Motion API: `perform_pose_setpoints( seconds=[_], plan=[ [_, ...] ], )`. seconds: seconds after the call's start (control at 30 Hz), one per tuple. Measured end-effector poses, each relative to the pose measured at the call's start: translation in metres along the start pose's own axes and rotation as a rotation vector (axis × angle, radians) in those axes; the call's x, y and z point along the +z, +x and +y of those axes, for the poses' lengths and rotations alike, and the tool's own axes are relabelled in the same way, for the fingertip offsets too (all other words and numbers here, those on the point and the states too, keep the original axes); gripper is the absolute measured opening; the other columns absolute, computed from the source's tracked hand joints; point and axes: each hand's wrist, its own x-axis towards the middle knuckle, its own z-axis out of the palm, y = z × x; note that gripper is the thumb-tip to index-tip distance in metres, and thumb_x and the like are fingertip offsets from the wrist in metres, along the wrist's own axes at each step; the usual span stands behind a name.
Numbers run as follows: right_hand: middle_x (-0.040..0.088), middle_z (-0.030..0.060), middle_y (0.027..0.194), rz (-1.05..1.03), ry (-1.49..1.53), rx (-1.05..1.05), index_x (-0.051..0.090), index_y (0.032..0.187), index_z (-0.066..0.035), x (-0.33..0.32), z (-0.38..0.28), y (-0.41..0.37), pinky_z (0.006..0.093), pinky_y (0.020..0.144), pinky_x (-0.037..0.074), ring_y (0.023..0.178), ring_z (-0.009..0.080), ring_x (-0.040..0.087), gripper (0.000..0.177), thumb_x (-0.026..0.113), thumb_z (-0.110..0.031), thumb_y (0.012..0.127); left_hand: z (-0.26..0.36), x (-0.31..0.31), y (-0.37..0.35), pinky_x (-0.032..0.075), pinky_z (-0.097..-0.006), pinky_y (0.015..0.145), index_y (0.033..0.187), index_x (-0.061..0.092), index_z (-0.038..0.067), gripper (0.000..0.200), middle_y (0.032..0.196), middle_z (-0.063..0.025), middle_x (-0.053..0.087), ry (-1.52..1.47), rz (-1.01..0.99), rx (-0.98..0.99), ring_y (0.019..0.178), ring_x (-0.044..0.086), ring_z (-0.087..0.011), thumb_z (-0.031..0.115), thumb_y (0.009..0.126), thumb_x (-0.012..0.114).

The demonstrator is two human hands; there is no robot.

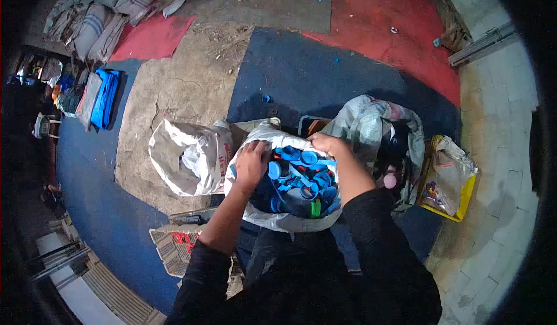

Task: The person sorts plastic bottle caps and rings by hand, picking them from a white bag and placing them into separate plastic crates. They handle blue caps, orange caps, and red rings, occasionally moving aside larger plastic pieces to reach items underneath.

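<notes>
A white woven sack (278, 223) stands open in front of my body, filled with blue plastic pieces (307, 177) and one green piece (315, 209). At the sack's left side, my left hand (252, 161) lies over the rim with its fingers bent and somewhat apart; I cannot make out whether it grips the cloth. On the far right part of the rim, my right hand (329, 144) has its fingers closed on the sack's edge. Both forearms reach in from below, in dark sleeves.
Left is another open white sack (165, 171); right, a grey-green sack (362, 125) holding dark items and a pink one. A yellow crate (463, 200) stands farther right. Below left is a beige crate (165, 249) with red pieces. Stacked sacks (96, 26) lie far left.
</notes>
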Motion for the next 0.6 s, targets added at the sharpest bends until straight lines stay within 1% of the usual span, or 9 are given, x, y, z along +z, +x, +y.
perform_pose_setpoints(
  seconds=[0.1,0.17,0.23,0.27,0.37,0.43,0.5,0.53,0.6],
  plan=[
    [0.074,0.0128,0.095,0.281,-0.098,-0.159,0.072,0.115,0.0,0.008,-0.001,-0.006,0.0395,0.071,0.053,0.078,0.0242,0.068,0.03,0.054,-0.008,0.092,-0.009,-0.006,0.006,0.051,-0.0508,0.087,0.109,0.07,0.006,0.024,0.109,-0.0193,0.07,-0.115,-0.013,0.035,0.104,0.064,-0.0418,0.022,0.09,0.07],
    [0.074,0.0149,0.091,0.559,-0.216,-0.343,0.072,0.106,0.001,0.015,0.002,-0.019,0.0406,0.069,0.052,0.075,0.0261,0.068,0.023,0.064,-0.018,0.096,-0.021,-0.002,0.009,0.053,-0.0406,0.083,0.107,0.072,0.004,0.022,0.098,-0.0137,0.073,-0.297,-0.047,-0.034,0.095,0.069,-0.0285,0.018,0.09,0.074],
    [0.073,0.0167,0.096,0.911,0.024,-0.611,0.07,0.107,-0.003,0.033,-0.012,-0.06,0.0408,0.073,0.053,0.081,0.0271,0.07,0.018,0.067,-0.019,0.098,-0.039,0.009,0.01,0.053,-0.0342,0.082,0.106,0.073,0.002,0.021,0.095,-0.0097,0.074,-0.62,-0.126,-0.185,0.091,0.069,-0.0191,0.015,0.09,0.076],
    [0.073,0.0167,0.099,0.948,0.076,-0.591,0.069,0.11,-0.003,0.041,-0.018,-0.083,0.0398,0.076,0.053,0.085,0.0282,0.07,0.019,0.067,-0.018,0.098,-0.047,0.012,0.014,0.051,-0.0275,0.083,0.105,0.074,0.001,0.019,0.096,-0.0045,0.074,-0.747,-0.169,-0.253,0.09,0.065,-0.0105,0.011,0.089,0.078],
    [0.072,0.0161,0.107,1.019,0.103,-0.696,0.068,0.117,-0.004,0.083,-0.037,-0.155,0.0375,0.089,0.053,0.101,0.0327,0.07,0.026,0.069,-0.019,0.097,-0.069,0.027,0.026,0.051,-0.0274,0.083,0.103,0.074,0.0,0.018,0.096,-0.0028,0.074,-0.992,-0.282,-0.382,0.089,0.065,-0.0109,0.011,0.089,0.078],
    [0.068,0.0159,0.122,0.876,-0.017,-0.7,0.068,0.123,-0.004,0.117,-0.022,-0.177,0.0443,0.104,0.047,0.118,0.0348,0.063,0.037,0.071,-0.028,0.094,-0.067,0.017,0.031,0.051,-0.027,0.084,0.103,0.075,0.001,0.019,0.095,-0.0016,0.073,-0.907,-0.3,-0.309,0.09,0.064,-0.0101,0.014,0.09,0.078],
    [0.058,0.0174,0.14,0.894,-0.577,-0.716,0.066,0.13,-0.007,0.152,-0.018,-0.192,0.0549,0.112,0.037,0.132,0.0352,0.053,0.051,0.073,-0.038,0.09,-0.062,0.016,0.026,0.05,-0.0268,0.084,0.103,0.076,0.001,0.02,0.092,-0.0007,0.073,-0.868,-0.261,-0.292,0.089,0.063,-0.009,0.016,0.09,0.078],
    [0.054,0.0177,0.145,0.875,-0.585,-0.716,0.063,0.135,-0.008,0.168,-0.012,-0.19,0.0579,0.114,0.032,0.135,0.0352,0.05,0.058,0.072,-0.042,0.089,-0.051,0.002,0.025,0.051,-0.0337,0.092,0.108,0.074,0.002,0.024,0.109,-0.0086,0.074,-0.785,-0.307,-0.314,0.101,0.067,-0.0186,0.016,0.089,0.077],
    [0.046,0.0184,0.153,0.823,-0.593,-0.656,0.054,0.145,-0.01,0.19,-0.013,-0.191,0.0609,0.116,0.028,0.138,0.0355,0.048,0.069,0.07,-0.045,0.088,-0.019,-0.021,0.013,0.048,-0.0396,0.099,0.114,0.072,0.003,0.03,0.122,-0.0152,0.068,-0.278,-0.027,-0.017,0.111,0.064,-0.0293,0.015,0.088,0.076]
  ],
)
